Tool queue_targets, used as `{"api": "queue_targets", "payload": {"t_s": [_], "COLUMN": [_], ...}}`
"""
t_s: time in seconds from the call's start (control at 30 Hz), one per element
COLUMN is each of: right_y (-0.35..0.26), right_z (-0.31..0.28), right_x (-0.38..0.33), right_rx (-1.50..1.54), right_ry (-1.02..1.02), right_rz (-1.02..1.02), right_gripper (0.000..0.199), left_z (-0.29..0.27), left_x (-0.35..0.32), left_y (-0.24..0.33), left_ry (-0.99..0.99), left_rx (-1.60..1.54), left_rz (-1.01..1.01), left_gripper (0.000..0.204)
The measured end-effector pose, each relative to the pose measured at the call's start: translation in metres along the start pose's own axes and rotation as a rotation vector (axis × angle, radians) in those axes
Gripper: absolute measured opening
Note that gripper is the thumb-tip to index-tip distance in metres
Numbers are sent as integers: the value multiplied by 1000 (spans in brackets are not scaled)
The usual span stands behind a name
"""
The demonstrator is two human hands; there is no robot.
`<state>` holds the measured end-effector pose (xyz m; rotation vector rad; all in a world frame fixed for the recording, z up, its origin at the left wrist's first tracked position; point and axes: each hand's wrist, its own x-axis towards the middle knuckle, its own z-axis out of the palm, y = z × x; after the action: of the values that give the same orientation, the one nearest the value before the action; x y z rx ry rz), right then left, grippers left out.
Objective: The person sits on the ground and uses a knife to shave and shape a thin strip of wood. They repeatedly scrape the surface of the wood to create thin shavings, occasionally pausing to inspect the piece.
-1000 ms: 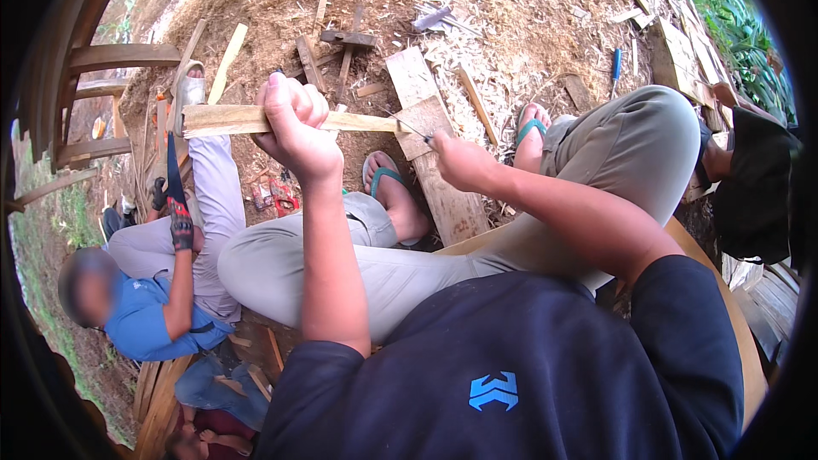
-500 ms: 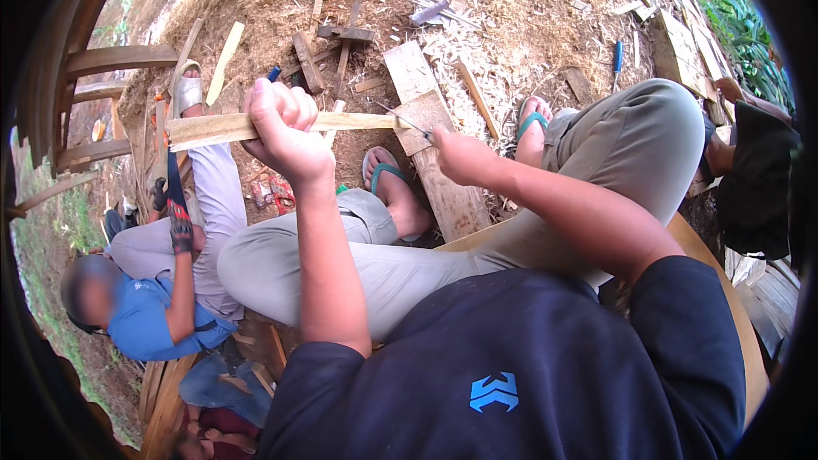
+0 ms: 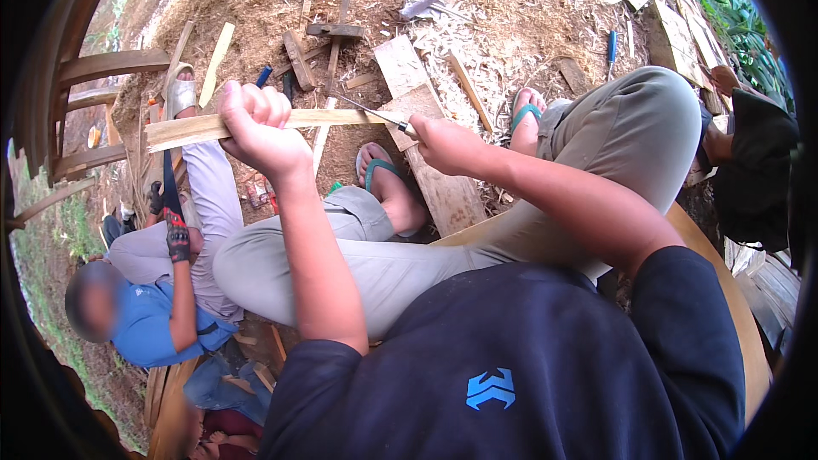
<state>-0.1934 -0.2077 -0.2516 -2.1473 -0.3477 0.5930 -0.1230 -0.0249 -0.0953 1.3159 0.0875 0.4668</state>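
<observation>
The left hand [image 3: 260,128] stays fisted around the pale wooden strip [image 3: 192,129], holding it level above the knees, with its free end pointing left toward the seated person in blue [image 3: 149,324]. The right hand [image 3: 443,143] remains closed on a knife [image 3: 375,111], whose blade lies on the strip's right end, over the flat board [image 3: 426,153] on the chip-strewn ground. Compared with half a second ago, the strip and both hands sit much the same, the blade only slightly shifted along the wood.

1. No packages, signs or screens are showing in this view.
2. One small light blue printed emblem of two stacked angular shapes [image 3: 491,388] is sitting on the back of the person's dark navy shirt.
</observation>
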Motion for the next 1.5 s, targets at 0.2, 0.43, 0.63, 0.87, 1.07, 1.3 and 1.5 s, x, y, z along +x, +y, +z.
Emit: {"api": "queue_targets", "payload": {"t_s": [0.2,0.43,0.63,0.87,1.07,1.3,1.5], "right_y": [-39,-31,-49,-28,-17,-31,0], "right_z": [-19,-8,-15,-11,-12,-20,-9], "right_x": [-10,-8,-16,-9,-3,-4,-2], "right_rx": [93,113,255,137,215,254,131], "right_ry": [51,72,179,120,83,104,20], "right_rz": [-26,135,-13,139,189,145,215], "right_gripper": [36,41,42,41,38,42,38], "left_z": [-12,-6,-7,-12,-8,-10,-7], "left_x": [8,6,3,7,6,3,1], "left_y": [0,-3,0,-1,-5,-2,-1], "left_ry": [43,-5,-1,33,38,-5,29], "left_rx": [23,7,12,-7,-8,-24,-26], "left_rz": [-23,-3,2,-23,18,4,14], "left_gripper": [49,49,48,48,47,47,45]}}
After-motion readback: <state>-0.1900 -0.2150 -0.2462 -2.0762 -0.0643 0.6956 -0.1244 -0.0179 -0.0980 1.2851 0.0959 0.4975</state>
